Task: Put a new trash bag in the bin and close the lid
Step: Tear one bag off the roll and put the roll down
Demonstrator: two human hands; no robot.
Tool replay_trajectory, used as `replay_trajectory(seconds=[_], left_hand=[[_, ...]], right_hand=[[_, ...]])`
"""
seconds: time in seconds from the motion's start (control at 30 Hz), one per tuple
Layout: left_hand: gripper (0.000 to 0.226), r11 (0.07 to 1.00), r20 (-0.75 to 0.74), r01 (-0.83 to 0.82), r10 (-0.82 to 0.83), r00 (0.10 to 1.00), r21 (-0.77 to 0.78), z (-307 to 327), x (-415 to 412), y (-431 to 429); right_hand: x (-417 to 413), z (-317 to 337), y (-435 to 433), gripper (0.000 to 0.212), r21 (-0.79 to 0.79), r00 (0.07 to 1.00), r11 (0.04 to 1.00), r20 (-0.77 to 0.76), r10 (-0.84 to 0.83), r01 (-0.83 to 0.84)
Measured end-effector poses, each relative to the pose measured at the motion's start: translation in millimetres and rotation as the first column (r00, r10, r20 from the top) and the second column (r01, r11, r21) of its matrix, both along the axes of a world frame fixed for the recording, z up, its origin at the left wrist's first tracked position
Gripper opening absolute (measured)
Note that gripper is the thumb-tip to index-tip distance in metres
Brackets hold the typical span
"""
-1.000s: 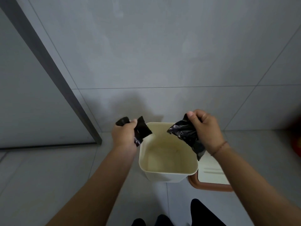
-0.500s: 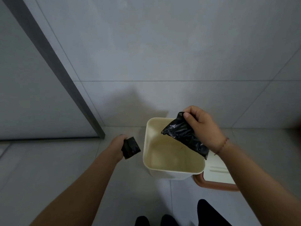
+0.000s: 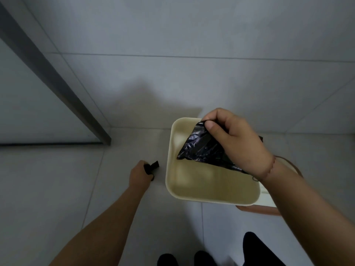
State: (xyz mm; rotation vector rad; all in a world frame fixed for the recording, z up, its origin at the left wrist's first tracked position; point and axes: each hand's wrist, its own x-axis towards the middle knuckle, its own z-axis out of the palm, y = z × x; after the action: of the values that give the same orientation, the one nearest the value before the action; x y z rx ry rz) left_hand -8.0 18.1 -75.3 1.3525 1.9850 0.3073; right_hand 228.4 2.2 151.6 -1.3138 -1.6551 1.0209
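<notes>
A cream, rounded-square bin (image 3: 172, 191) stands open on the floor against the tiled wall, with nothing lining it. My right hand (image 3: 236, 143) hovers over the bin's mouth, pinching a folded black trash bag (image 3: 201, 150) between thumb and fingers. My left hand (image 3: 139, 174) is low beside the bin's left wall, closed around a small black roll of bags (image 3: 152, 167). The bin's lid (image 3: 267, 209), pale with a brown rim, lies on the floor right of the bin, largely hidden by my right forearm.
A grey metal door frame (image 3: 57, 83) runs diagonally down to the floor at the left, with its threshold (image 3: 48, 144) along the floor. My dark shoes (image 3: 203, 259) and trouser leg (image 3: 257, 248) are at the bottom edge.
My left hand has dropped from bin-rim height down toward the floor with the roll. My right hand has stayed over the bin holding the bag. The view has moved closer.
</notes>
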Motion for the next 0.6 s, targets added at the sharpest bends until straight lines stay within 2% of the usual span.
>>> replay_trajectory(seconds=[0.13, 0.27, 0.33, 0.4, 0.47, 0.53, 0.6], left_hand=[[0.043, 1.0, 0.037, 0.01, -0.009, 0.999, -0.014, -9.5, -2.4, -1.9], [0.083, 0.994, 0.082, 0.05, -0.042, 0.996, -0.094, 3.9, -6.5, -1.8], [0.097, 0.997, 0.053, 0.01, -0.006, 0.999, -0.08, 25.7, -5.2, -0.6], [0.085, 0.995, 0.034, -0.064, 0.062, 0.998, 0.077, 58.1, 0.4, 2.7], [0.063, 0.945, 0.133, -0.119, 0.081, 0.988, 0.304, 101.0, 11.6, 7.2], [0.053, 0.895, 0.264, -0.096, -0.024, 0.964, 0.435, 150.4, 29.2, 7.7], [0.059, 0.903, 0.389, 0.04, -0.224, 0.893, 0.428, 198.7, 53.1, -1.5]], right_hand=[[-4.5, -2.5, 2.9, 0.014, -0.014, 1.0, 1.0, 0.004, 0.012, -0.012], [-6.5, 6.5, 2.0, 0.013, -0.018, 0.999, 1.0, 0.031, 0.015, -0.014], [-4.9, 15.9, -1.8, 0.012, -0.024, 0.999, 1.0, 0.047, 0.019, -0.018], [-0.5, 28.4, -6.9, 0.013, -0.024, 0.999, 1.0, 0.053, 0.002, 0.0], [6.7, 48.7, -10.4, 0.018, 0.003, 0.998, 0.999, 0.042, -0.049, 0.049], [15.5, 80.0, -12.7, 0.02, 0.058, 0.991, 0.99, -0.012, -0.131, 0.132], [21.8, 118.6, -14.5, 0.019, 0.123, 0.969, 0.965, -0.119, -0.215, 0.23]])
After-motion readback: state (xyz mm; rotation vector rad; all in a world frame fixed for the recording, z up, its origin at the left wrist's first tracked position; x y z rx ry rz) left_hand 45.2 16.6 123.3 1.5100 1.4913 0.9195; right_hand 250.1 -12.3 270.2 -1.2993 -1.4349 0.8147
